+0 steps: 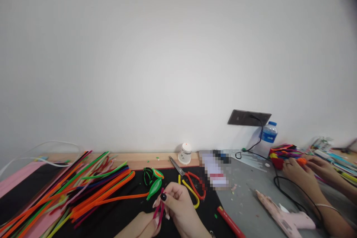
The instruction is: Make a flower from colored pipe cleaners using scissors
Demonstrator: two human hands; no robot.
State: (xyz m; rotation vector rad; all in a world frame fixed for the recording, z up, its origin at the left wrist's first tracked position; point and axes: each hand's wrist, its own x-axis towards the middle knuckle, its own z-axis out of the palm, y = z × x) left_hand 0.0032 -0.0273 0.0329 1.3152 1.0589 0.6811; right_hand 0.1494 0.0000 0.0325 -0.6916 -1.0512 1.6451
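Low in the middle of the view, my left hand (143, 226) and my right hand (180, 206) meet over the black mat. Both are closed on a magenta pipe cleaner (159, 212), which is bent so that two strands run side by side. A round black spot shows at my right thumb tip; I cannot tell what it is. Just beyond my fingers lies a green leaf shape (154, 189) with an orange pipe-cleaner stem (122, 197). Behind it are a black-and-green loop shape (147, 176) and an orange-and-green one (158, 173).
Loose pipe cleaners (103, 186) spread over the left side. Scissors (192, 182), a yellow bent pipe cleaner (191, 189), a white cup (185, 154) and a red marker (230, 222) lie around. To the right are a pink glue gun (284, 214), a water bottle (269, 132) and another person's hands (299, 174).
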